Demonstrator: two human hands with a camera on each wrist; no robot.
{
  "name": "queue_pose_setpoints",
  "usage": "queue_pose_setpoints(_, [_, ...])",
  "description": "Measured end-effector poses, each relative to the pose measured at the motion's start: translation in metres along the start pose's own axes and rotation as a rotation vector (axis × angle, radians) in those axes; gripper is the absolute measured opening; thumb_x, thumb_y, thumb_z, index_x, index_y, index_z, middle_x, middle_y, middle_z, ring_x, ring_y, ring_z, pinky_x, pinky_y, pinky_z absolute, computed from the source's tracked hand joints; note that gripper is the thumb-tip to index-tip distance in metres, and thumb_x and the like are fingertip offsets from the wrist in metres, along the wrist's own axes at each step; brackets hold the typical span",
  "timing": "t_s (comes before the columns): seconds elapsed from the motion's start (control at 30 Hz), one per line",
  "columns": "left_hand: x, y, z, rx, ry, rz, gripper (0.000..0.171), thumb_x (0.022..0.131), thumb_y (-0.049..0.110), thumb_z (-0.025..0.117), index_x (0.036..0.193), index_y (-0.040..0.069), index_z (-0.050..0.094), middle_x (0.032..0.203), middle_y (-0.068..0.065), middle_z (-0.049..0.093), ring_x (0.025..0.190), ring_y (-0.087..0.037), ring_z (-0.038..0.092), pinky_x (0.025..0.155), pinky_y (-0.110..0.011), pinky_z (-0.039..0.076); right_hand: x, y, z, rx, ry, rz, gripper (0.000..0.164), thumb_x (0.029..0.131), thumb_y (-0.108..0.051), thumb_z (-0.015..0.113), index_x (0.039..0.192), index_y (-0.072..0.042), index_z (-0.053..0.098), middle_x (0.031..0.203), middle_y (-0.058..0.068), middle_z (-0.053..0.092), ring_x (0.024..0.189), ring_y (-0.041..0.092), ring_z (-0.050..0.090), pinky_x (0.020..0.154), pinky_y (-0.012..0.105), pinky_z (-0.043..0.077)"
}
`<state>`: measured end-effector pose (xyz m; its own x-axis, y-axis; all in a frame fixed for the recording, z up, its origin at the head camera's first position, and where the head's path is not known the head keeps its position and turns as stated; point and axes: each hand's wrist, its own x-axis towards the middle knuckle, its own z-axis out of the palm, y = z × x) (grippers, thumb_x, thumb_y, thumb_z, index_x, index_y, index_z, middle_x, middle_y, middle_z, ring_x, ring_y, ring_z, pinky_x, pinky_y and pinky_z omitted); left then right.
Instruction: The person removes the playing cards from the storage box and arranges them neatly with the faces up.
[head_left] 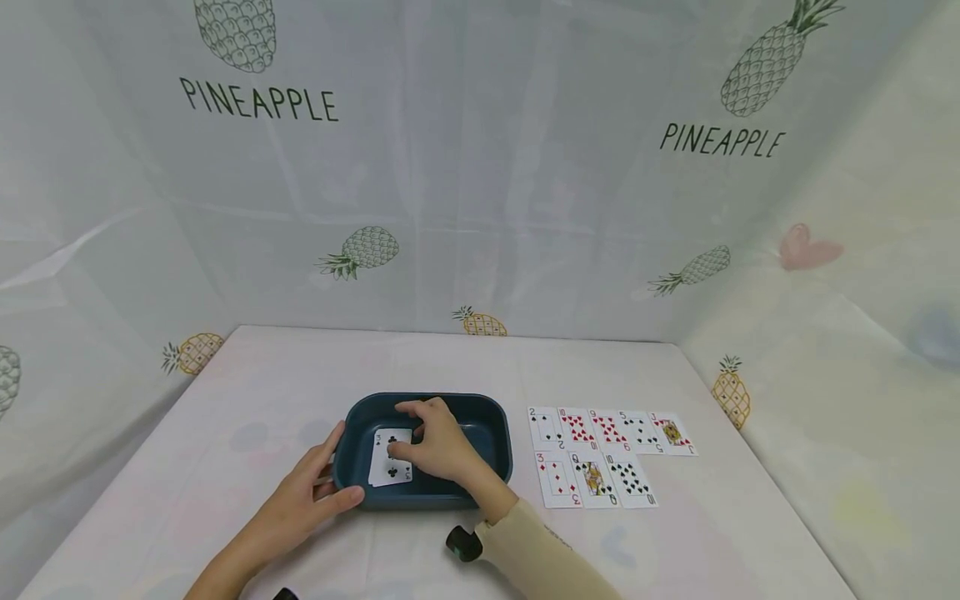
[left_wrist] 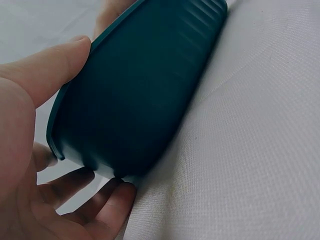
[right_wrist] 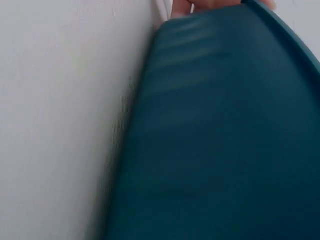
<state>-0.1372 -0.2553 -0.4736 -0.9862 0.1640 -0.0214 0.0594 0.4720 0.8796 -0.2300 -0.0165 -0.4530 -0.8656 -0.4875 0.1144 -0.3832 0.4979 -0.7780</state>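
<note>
A dark teal tray (head_left: 450,502) stands on the table. My left hand (head_left: 303,492) holds its left end, the thumb at the near rim and the fingers against the end wall. The left wrist view shows that thumb on the rim and the fingers (left_wrist: 115,210) curled at the wall low down. Inside the tray at left lies a playing card (head_left: 381,467) with black club pips, another card's edge just showing under it. My right hand (head_left: 442,446) reaches over the tray, thumb tip on the card and index finger stretched out apart from it.
Right of the tray, face-up cards lie in two overlapping rows: a far row from a two (head_left: 544,427) to a jack (head_left: 672,432), and a near row with a three of diamonds (head_left: 557,479), a queen (head_left: 593,478) and a black ten (head_left: 632,478). A pineapple-print cloth (head_left: 480,167) hangs behind.
</note>
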Motion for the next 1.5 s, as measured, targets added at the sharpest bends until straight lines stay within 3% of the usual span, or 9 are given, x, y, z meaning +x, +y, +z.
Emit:
queue_pose_setpoints(0.13, [0.0002,0.0001,-0.0008,-0.005,-0.008,-0.003,0.096,0.101,0.034,0.074,0.173,0.024,0.011,0.16,-0.024,0.035,0.139,-0.037,0.055,0.104,-0.032,0.057,-0.0005,-0.0009,0.0048,-0.045,-0.015,0.004,0.063,0.091,-0.028,0.084,0.148,-0.013,0.062,0.131,0.012,0.053,0.101,0.021,0.062,0.078,0.022,0.053])
queue_pose_setpoints(0.33, [0.0021,0.0017,-0.001,0.024,-0.002,-0.022,0.097,0.1,0.037,0.076,0.173,0.024,0.013,0.159,-0.025,0.037,0.136,-0.036,0.058,0.103,-0.036,0.058,-0.003,-0.0015,0.0046,-0.189,0.01,-0.012,0.065,0.09,-0.027,0.086,0.148,-0.012,0.062,0.134,0.009,0.053,0.102,0.016,0.06,0.09,0.029,0.056])
queue_pose_setpoints(0.63, [0.0024,-0.0008,-0.0009,-0.001,-0.014,-0.02,0.097,0.101,0.036,0.075,0.173,0.025,0.012,0.16,-0.024,0.035,0.139,-0.037,0.055,0.105,-0.035,0.057,-0.0045,0.0002,0.0041,-0.274,-0.054,-0.031,0.068,0.088,-0.03,0.088,0.148,-0.013,0.062,0.139,0.009,0.053,0.12,0.022,0.056,0.102,0.036,0.055])
queue_pose_setpoints(0.83, [0.0011,-0.0009,-0.002,-0.016,-0.016,0.001,0.096,0.101,0.033,0.075,0.173,0.024,0.011,0.16,-0.024,0.035,0.139,-0.037,0.055,0.104,-0.031,0.057,-0.0052,-0.0005,0.0064,-0.345,-0.109,-0.042,0.073,0.087,-0.032,0.09,0.151,-0.014,0.06,0.145,0.009,0.053,0.123,0.026,0.053,0.103,0.042,0.054])
queue_pose_setpoints(1.5, [-0.0003,0.0031,-0.0008,-0.019,-0.016,-0.027,0.097,0.101,0.034,0.075,0.173,0.023,0.011,0.159,-0.025,0.035,0.138,-0.037,0.056,0.103,-0.031,0.058,-0.0065,-0.0014,0.0081,-0.441,-0.149,-0.043,0.071,0.088,-0.033,0.089,0.15,-0.014,0.061,0.144,0.006,0.055,0.116,0.019,0.049,0.098,0.035,0.051])
